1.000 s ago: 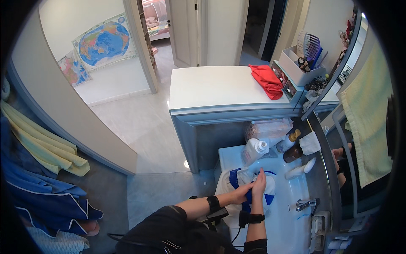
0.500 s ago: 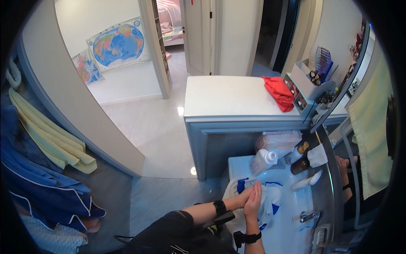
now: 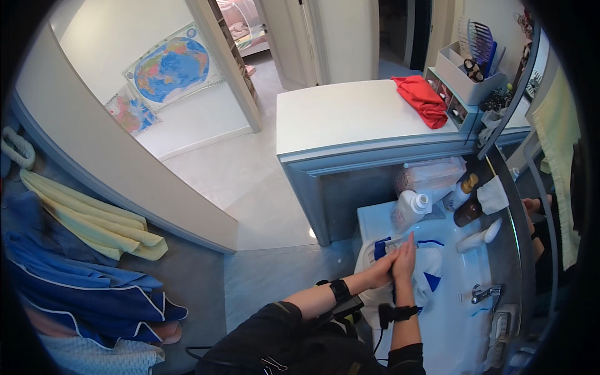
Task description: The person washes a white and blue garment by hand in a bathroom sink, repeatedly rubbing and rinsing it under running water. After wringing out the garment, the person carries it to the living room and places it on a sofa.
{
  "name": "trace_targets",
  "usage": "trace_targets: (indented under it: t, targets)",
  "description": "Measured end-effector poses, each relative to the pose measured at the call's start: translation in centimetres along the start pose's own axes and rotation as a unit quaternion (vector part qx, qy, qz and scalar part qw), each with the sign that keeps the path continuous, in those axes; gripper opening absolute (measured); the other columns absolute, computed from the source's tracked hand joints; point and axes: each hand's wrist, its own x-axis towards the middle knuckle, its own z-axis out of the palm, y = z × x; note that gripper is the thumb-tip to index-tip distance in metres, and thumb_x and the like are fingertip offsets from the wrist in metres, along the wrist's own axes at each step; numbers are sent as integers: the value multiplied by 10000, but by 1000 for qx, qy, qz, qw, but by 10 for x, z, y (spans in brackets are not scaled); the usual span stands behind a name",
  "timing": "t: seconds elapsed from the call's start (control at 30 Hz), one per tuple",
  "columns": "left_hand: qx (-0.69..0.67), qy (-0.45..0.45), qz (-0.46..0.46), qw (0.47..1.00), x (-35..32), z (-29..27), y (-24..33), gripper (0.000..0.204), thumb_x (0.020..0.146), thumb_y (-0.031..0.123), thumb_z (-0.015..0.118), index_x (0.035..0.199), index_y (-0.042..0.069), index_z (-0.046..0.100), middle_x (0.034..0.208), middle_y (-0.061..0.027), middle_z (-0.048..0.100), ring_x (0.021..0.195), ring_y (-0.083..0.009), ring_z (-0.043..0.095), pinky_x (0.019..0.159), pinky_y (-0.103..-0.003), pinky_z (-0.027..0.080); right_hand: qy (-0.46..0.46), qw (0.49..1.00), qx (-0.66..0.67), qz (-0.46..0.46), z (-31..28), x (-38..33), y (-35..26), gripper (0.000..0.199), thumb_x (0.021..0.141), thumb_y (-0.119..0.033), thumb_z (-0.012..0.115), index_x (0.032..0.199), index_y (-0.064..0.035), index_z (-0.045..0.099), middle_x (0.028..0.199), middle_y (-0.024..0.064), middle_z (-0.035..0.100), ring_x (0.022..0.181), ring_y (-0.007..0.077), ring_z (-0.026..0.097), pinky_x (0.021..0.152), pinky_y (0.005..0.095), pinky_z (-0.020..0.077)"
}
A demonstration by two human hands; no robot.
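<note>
Left hand [image 3: 380, 271] against straight-fingered right hand [image 3: 405, 260], over white-and-blue cloth [image 3: 429, 264]

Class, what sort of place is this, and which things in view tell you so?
Probably a home washroom: there is a sink with a tap, towels hang on the left, and what looks like a bed shows through a doorway.

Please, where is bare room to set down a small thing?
The widest bare patch is the white counter top, left of the red cloth. The basin also shows bare surface between the white-and-blue garment and the faucet. Its far end is crowded: a white bottle, a brown bottle and others stand close together.
</note>
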Motion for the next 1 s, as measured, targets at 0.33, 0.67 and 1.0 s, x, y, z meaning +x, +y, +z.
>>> trace_targets:
  t: [0.33, 0.67, 1.0]
  targets:
    - [-9, 69, 11, 998, 17, -106, 12, 432, 997, 413, 383, 1258, 93, 508, 1238, -29, 559, 1102, -147, 532, 954, -314, 433, -118, 970, -177, -120, 63, -38, 27, 482, 917, -169, 424, 1357, 26, 392, 1432, 196, 369, 1327, 348, 340, 1105, 468, 242]
    - [37, 48, 45, 997, 23, -119, 10, 447, 999, 419, 367, 1271, 90, 500, 1253, -35, 551, 1119, -154, 525, 974, -306, 422, -96, 970, -197, -103, 70, -35, 28, 481, 913, -164, 428, 1359, 13, 396, 1448, 174, 354, 1361, 319, 292, 1130, 451, 201]
    - [40, 46, 55, 997, 23, -121, 9, 463, 999, 422, 362, 1294, 87, 485, 1266, -36, 543, 1133, -156, 517, 989, -302, 412, -81, 969, -202, -114, 70, -36, 29, 487, 901, -165, 445, 1353, 10, 403, 1440, 172, 368, 1353, 317, 309, 1125, 450, 205]
